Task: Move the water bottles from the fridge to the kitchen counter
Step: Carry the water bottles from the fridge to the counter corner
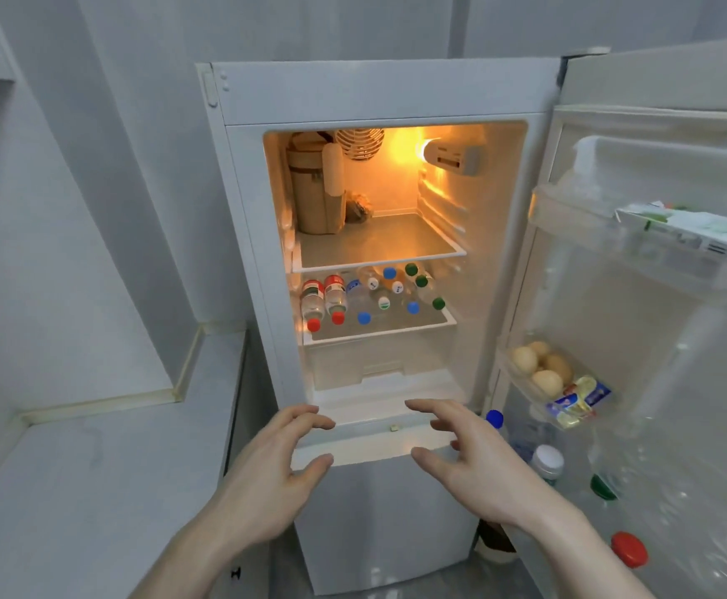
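Head view: the fridge [240, 175] stands open, water bottles [370, 296] lying on its lower shelf, well above and beyond both hands. The left hand [266, 473] and right hand [474, 464] hover below, fingers spread, holding nothing. The counter [93, 490] lies left.

Two bare hands, two bare forearms. Left hand [266, 482] entering from 7 o'clock, right hand [478, 469] from 5 o'clock. No sleeves in frame, no rings, no watch, no gloves. Nails short, unpainted. Forearms slim, cut off by bottom edge.
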`<state>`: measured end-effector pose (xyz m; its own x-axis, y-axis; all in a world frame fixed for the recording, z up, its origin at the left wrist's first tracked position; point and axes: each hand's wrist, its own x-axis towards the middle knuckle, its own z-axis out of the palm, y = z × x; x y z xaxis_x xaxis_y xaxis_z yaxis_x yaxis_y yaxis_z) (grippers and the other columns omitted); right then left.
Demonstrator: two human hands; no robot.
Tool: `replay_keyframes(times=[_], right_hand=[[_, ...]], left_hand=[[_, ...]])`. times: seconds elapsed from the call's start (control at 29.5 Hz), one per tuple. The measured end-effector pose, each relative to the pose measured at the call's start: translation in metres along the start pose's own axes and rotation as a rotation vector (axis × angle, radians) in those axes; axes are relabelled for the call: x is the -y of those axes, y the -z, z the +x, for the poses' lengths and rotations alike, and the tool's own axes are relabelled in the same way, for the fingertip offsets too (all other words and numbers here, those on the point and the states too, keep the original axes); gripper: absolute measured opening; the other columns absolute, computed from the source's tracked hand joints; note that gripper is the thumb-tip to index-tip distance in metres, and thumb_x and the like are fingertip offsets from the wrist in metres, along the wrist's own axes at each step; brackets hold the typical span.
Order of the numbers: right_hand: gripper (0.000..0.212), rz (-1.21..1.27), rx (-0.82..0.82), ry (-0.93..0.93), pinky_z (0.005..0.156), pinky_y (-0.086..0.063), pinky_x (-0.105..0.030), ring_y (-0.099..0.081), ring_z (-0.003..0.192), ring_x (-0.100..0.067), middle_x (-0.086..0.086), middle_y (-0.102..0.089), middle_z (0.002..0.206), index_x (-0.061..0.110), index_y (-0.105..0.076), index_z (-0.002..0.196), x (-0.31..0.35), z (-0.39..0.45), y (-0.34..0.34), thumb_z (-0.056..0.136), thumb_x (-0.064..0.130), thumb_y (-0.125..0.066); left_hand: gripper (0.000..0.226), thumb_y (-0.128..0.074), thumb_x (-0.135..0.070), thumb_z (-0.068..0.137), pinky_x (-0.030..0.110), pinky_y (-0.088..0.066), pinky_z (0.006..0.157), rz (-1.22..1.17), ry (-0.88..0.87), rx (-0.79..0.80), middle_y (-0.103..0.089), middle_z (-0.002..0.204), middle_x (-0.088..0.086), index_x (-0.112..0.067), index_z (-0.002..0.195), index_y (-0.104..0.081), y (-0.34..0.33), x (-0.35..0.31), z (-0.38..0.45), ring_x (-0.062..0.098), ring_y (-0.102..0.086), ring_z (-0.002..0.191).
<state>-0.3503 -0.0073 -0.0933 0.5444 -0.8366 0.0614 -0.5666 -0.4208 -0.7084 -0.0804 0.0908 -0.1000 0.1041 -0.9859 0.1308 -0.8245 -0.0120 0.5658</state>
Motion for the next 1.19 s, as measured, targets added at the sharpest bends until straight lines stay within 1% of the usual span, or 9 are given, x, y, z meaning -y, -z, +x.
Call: replay_keyframes(times=[0.14,0.27,0.41,0.58,0.68,0.75,0.81,1.02,1.19], right_hand=[[0.052,0.038,-0.043,-0.051,0.105,-0.044,-0.020,-0.048,0.127,0.012,0.040,-0.042,0.139,0.055,-0.044,0.142,0.008,0.034,-0.008,0.097,0.039,-0.064],[0.049,0.081,-0.098,-0.088,0.101,-0.047,-0.021,-0.051,0.121,0.011,0.034,-0.047,0.140,0.051,-0.048,0.141,0.009,0.070,-0.016,0.097,0.037,-0.066],[0.048,0.156,-0.161,-0.132,0.093,-0.050,-0.021,-0.056,0.116,0.007,0.027,-0.053,0.136,0.047,-0.052,0.140,0.008,0.101,-0.015,0.097,0.032,-0.068],[0.041,0.277,-0.281,-0.191,0.064,-0.048,-0.007,-0.065,0.098,0.004,0.020,-0.059,0.126,0.036,-0.058,0.134,-0.011,0.173,-0.004,0.097,0.025,-0.069],[0.037,0.367,-0.366,-0.232,0.074,-0.057,-0.022,-0.068,0.087,-0.006,0.012,-0.064,0.122,0.032,-0.061,0.129,-0.027,0.221,0.001,0.095,0.023,-0.071],[0.036,0.434,-0.409,-0.272,0.090,-0.060,-0.044,-0.069,0.096,-0.015,0.009,-0.065,0.120,0.032,-0.063,0.126,-0.041,0.251,0.000,0.092,0.028,-0.073],[0.037,0.515,-0.441,-0.309,0.097,-0.058,-0.054,-0.069,0.103,-0.019,0.008,-0.067,0.116,0.038,-0.062,0.120,-0.053,0.280,0.001,0.085,0.039,-0.072],[0.038,0.694,-0.528,-0.425,0.086,-0.062,-0.052,-0.073,0.086,-0.022,0.002,-0.069,0.112,0.028,-0.057,0.130,-0.071,0.350,0.007,0.095,0.030,-0.069],[0.054,0.704,-0.556,-0.505,0.095,-0.057,-0.055,-0.071,0.103,-0.025,0.004,-0.068,0.116,0.031,-0.055,0.135,-0.101,0.403,0.003,0.085,0.047,-0.068]], left_hand=[[0.031,-0.061,-0.046,0.098,0.014,-0.041,0.080,0.004,-0.027,0.047,-0.037,0.139,-0.037,-0.049,0.128,-0.053,0.012,0.023,0.037,-0.003,-0.056,0.092],[0.034,-0.061,-0.046,0.098,0.017,-0.045,0.097,-0.025,-0.057,0.073,-0.041,0.139,-0.033,-0.047,0.131,-0.051,0.014,0.039,0.081,-0.003,-0.049,0.124],[0.037,-0.062,-0.044,0.098,0.023,-0.046,0.104,-0.111,-0.032,0.127,-0.044,0.136,-0.030,-0.047,0.133,-0.050,0.009,0.036,0.115,-0.002,-0.050,0.123],[0.045,-0.067,-0.040,0.096,0.024,-0.050,0.093,-0.256,0.017,0.137,-0.051,0.134,-0.023,-0.041,0.138,-0.051,-0.006,0.035,0.193,0.002,-0.057,0.115],[0.042,-0.069,-0.035,0.095,0.028,-0.056,0.087,-0.385,0.092,0.109,-0.057,0.127,-0.014,-0.035,0.134,-0.053,-0.020,0.029,0.240,0.005,-0.065,0.103],[0.039,-0.070,-0.035,0.095,0.033,-0.058,0.084,-0.451,0.152,0.102,-0.060,0.121,-0.010,-0.032,0.130,-0.055,-0.030,0.028,0.272,0.011,-0.067,0.099],[0.039,-0.070,-0.036,0.094,0.041,-0.060,0.087,-0.509,0.218,0.103,-0.063,0.116,-0.008,-0.030,0.129,-0.054,-0.038,0.027,0.302,0.015,-0.067,0.099],[0.042,-0.066,-0.037,0.097,0.042,-0.061,0.082,-0.655,0.358,0.116,-0.064,0.116,0.001,-0.023,0.133,-0.048,-0.055,0.022,0.378,0.016,-0.068,0.093],[0.038,-0.066,-0.033,0.098,0.034,-0.054,0.069,-0.766,0.439,0.119,-0.062,0.116,0.003,-0.019,0.128,-0.048,-0.072,0.020,0.431,0.017,-0.063,0.085]])
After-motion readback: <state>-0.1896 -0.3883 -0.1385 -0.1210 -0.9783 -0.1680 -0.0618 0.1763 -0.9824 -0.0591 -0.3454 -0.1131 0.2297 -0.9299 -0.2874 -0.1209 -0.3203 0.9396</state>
